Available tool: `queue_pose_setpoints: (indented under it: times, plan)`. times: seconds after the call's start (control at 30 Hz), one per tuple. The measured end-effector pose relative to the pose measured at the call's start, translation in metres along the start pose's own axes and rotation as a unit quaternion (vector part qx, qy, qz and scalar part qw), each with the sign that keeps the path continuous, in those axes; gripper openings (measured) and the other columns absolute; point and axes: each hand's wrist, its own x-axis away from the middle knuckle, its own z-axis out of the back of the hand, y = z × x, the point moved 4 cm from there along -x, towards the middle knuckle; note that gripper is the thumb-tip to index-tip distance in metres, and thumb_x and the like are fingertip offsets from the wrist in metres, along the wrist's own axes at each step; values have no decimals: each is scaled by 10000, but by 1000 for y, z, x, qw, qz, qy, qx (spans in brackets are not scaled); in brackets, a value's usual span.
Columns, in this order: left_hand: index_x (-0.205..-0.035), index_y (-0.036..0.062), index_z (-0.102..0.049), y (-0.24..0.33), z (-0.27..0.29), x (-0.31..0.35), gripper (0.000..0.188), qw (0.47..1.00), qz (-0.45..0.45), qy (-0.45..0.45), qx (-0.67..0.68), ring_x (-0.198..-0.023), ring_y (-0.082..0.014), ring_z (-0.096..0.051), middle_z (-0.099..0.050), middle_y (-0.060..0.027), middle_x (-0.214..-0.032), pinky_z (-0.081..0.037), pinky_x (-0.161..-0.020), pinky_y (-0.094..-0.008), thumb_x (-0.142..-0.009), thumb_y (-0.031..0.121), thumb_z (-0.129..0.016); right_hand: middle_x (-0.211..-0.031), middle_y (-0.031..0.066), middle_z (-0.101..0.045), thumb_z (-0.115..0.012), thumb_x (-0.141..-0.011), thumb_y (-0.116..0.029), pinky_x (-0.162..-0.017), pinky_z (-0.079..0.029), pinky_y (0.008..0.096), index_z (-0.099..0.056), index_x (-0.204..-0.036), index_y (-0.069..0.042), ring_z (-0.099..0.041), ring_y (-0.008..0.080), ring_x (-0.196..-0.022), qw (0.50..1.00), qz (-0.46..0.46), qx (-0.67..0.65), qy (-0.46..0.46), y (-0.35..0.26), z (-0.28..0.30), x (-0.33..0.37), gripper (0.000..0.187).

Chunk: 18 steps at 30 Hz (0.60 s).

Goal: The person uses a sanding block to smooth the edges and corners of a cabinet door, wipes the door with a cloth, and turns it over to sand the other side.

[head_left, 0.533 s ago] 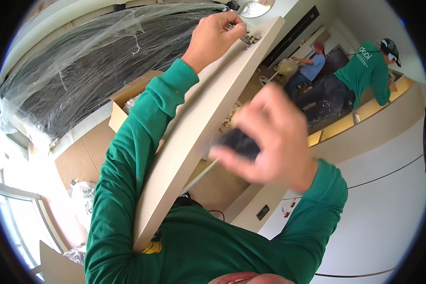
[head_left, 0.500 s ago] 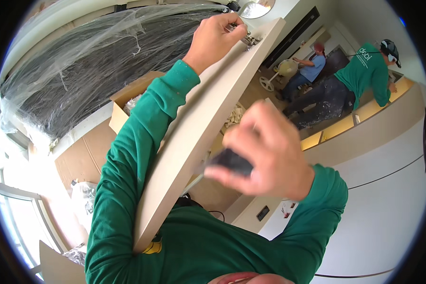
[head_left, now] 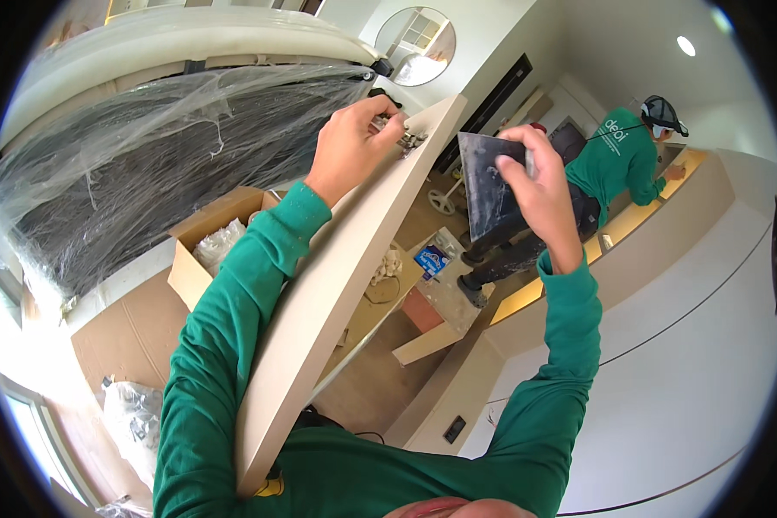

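Note:
A long beige door panel slants from my chest up to the upper middle, lying along the inner side of my left arm. At its far end, my left hand is closed, thumb and fingers pinching a small metal hinge on the panel. The fingers hide part of the hinge. Raised to the right of the panel, my right hand grips a flat, dark putty scraper. Its broad blade is smeared with pale residue and held apart from the panel. Fingers and thumb cover the grip end.
Plastic-wrapped furniture and an open cardboard box stand on the left. Beyond the scraper, a co-worker in green leans at a lit shelf. A blue package lies below. A round mirror hangs ahead.
My right hand has lifted away from my body, bringing the scraper's blade upright into sight. My left hand stays at the hinge. The whole view has shifted, with the panel appearing further left.

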Motion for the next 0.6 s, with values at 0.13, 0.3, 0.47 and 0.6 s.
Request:
queue_pose_setpoints:
  times: [0.13, 0.3, 0.47, 0.6]
  plan:
    - [-1022, 9, -722, -8, 3, -4, 236, 1000, 15, -21, 0, -663, -130, -603, -642, -99, -719, -515, -671, -337, -984, 242, -722, -942, 118, -572, -886, -856, -360, -804, -511, 386, -690, -1007, -19, -612, 265, -865, 995, 14, 63, -74, -27, -26, -6, 422]
    - [-1021, 8, -721, -4, 6, -3, 237, 1000, 20, -20, -8, -657, -134, -593, -645, -105, -723, -514, -668, -336, -983, 242, -723, -1018, 149, -588, -901, -830, -463, -809, -537, 416, -718, -1023, -18, -636, 298, -896, 983, -8, 170, -71, -20, -37, -25, 519]
    - [-1019, 9, -726, -2, 1, -4, 232, 1000, 9, -13, 0, -653, -142, -594, -654, -116, -729, -516, -667, -339, -981, 237, -720, -1064, 176, -636, -859, -869, -506, -928, -538, 435, -737, -1122, -33, -654, 339, -995, 985, -68, 115, -113, 46, -28, -51, 549]
    - [-1021, 10, -729, -3, 0, -4, 224, 1000, 10, -16, 7, -657, -147, -600, -660, -121, -731, -519, -670, -341, -979, 230, -716, -1033, 188, -669, -861, -868, -499, -923, -543, 436, -745, -1099, -25, -677, 342, -1011, 981, -100, 95, -133, 57, -29, -61, 540]
